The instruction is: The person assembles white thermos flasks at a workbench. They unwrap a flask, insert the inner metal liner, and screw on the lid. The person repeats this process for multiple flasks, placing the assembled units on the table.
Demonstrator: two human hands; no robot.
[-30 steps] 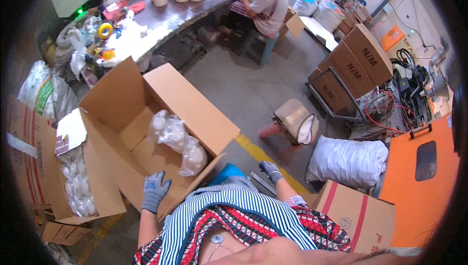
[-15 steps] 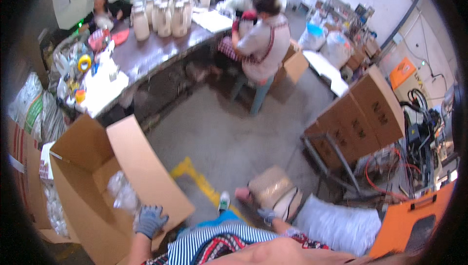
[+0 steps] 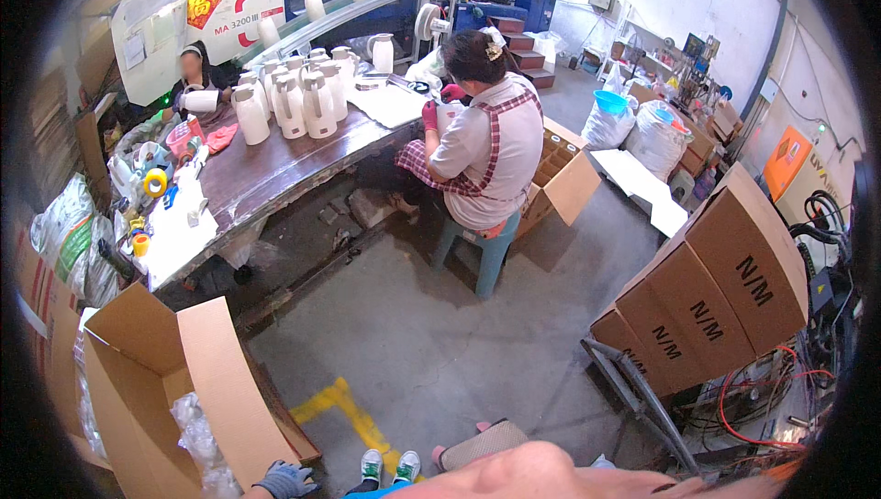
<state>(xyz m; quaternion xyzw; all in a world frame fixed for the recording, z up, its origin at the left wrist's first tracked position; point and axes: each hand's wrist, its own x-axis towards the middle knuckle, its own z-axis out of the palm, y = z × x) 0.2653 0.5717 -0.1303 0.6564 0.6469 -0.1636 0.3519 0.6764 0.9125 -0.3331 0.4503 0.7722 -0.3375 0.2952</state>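
My left hand [image 3: 284, 480], in a grey glove, is at the lower edge, partly cut off. It lies by the near end of the raised flap [image 3: 225, 375] of a large open carton [image 3: 128, 403], fingers stretched out and apart. Clear plastic bags [image 3: 204, 444] lie inside the carton; what they contain is hard to make out. My right hand is out of view. Just right of my shoes [image 3: 404, 468] a brown padded seat or cushion [image 3: 477, 447] shows in part.
Several white jugs [image 3: 286, 105] stand on the dark worktable [image 3: 266, 146]. A co-worker [image 3: 486, 141] on a blue-green stool [image 3: 493, 265] handles a jug, beside an open divided carton [image 3: 555, 178]. Another person [image 3: 206, 100] sits behind the table. Stacked cartons [image 3: 707, 306] rest on a metal trolley [image 3: 642, 398].
My view has lifted and swung, so the table and co-worker show lower. My left hand has gone to the lower edge; my right hand has left the view.
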